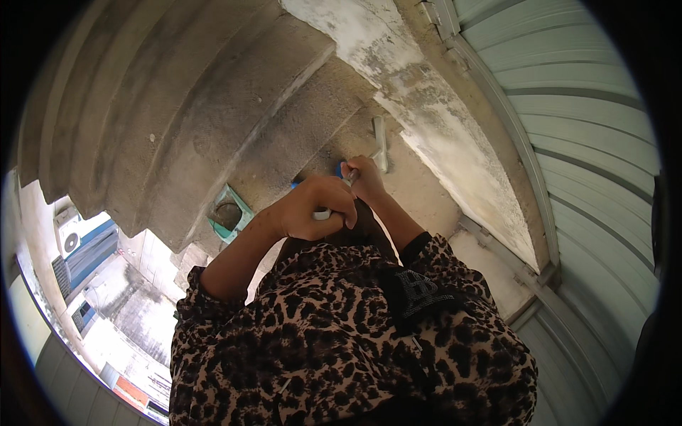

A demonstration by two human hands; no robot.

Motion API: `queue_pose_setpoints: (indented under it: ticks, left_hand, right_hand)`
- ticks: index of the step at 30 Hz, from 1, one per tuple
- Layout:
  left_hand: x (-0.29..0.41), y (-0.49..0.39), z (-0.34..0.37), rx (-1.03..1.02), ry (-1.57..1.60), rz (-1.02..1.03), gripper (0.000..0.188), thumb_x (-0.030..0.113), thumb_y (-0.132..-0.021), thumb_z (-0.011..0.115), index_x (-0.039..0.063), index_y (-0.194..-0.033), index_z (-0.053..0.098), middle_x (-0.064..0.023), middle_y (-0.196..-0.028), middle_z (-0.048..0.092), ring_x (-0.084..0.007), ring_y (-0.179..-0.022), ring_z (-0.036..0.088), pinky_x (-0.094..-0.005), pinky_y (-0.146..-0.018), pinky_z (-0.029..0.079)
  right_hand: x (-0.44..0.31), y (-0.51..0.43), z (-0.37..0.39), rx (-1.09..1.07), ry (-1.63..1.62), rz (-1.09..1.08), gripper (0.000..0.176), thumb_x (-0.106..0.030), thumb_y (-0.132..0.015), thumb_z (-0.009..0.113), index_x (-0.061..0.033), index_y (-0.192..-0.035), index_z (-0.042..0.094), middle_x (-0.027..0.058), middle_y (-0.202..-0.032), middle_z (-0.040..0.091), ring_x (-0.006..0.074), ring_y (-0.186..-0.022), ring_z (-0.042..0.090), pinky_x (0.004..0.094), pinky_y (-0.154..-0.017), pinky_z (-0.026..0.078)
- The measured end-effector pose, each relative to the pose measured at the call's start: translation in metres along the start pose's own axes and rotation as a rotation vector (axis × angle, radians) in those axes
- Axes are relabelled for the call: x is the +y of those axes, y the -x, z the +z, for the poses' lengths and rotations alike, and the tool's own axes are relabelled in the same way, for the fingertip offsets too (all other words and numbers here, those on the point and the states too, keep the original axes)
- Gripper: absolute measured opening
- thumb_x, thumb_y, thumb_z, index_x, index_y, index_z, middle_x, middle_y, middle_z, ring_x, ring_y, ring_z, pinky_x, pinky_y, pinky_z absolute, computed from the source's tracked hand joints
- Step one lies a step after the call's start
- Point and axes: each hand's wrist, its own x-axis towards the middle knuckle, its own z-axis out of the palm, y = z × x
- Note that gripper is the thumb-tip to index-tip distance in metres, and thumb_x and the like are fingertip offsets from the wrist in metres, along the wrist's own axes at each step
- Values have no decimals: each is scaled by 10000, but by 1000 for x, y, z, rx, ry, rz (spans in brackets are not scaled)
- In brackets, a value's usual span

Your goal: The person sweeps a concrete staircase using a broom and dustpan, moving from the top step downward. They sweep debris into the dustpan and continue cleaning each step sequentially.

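Observation:
My left hand [315,209] is closed around a handle, whose white end [322,214] shows between the fingers. Just beyond it, to the right, my right hand [365,178] grips a pale, rod-like part [351,176]. Whether both hands hold the same handle cannot be told. Bright blue parts [339,170] show beside the right hand and past the left knuckles; what they belong to is hidden. Both hands are in front of my dark-clothed legs, above a concrete surface.
Concrete steps [208,101] spread across the upper left. A teal plastic container [243,209] with a brown round thing sits left of my hands. A pale, long object [380,139] lies near the peeling wall [442,106]. Metal panelling [591,138] stands at the right.

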Motion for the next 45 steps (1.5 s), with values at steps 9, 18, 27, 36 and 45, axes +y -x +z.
queue_pose_setpoints:
  ticks: [9, 18, 27, 36, 45]
  left_hand:
    - [37, 11, 7, 85, -64, 320, 111, -4, -646, 600, 71, -701, 660, -26, -632, 603, -206, -579, 560, -347, -633, 450]
    - [-11, 48, 4, 756, -96, -42, 100, -15, -707, 561, 30, -704, 650, -77, -671, 626, -252, -647, 571, -354, -672, 471]
    - [84, 84, 18, 674, -132, 161, 140, -17, -663, 608, 73, -737, 685, -55, -645, 626, -229, -586, 578, -345, -620, 468]
    - [-25, 105, 16, 924, -85, -36, 188, -34, -682, 510, 36, -714, 682, -82, -649, 619, -268, -673, 581, -384, -767, 488]
    - [42, 129, 61, 863, -237, 71, 147, -9, -633, 597, 76, -720, 679, -50, -627, 600, -238, -595, 580, -357, -653, 487]
  right_hand:
    - [-39, -32, -9, -72, 90, -298, 326, -124, -839, 678, -47, -595, 476, 101, -605, 507, 311, -671, 538, 417, -734, 437]
    - [-7, -97, 101, -659, 123, -336, 232, -125, -800, 689, -48, -641, 539, 120, -710, 586, 331, -786, 557, 431, -688, 446]
    - [-103, -28, 71, -735, -169, -459, 330, -137, -850, 669, -22, -633, 450, 130, -644, 467, 331, -680, 498, 439, -642, 399]
    - [-27, -102, 120, -672, 110, -473, 259, -107, -770, 686, -23, -607, 504, 128, -640, 527, 331, -669, 534, 434, -631, 427]
    - [-72, -35, 129, -978, -96, -665, 189, -152, -740, 669, -80, -644, 523, 89, -634, 529, 317, -687, 545, 423, -677, 442]
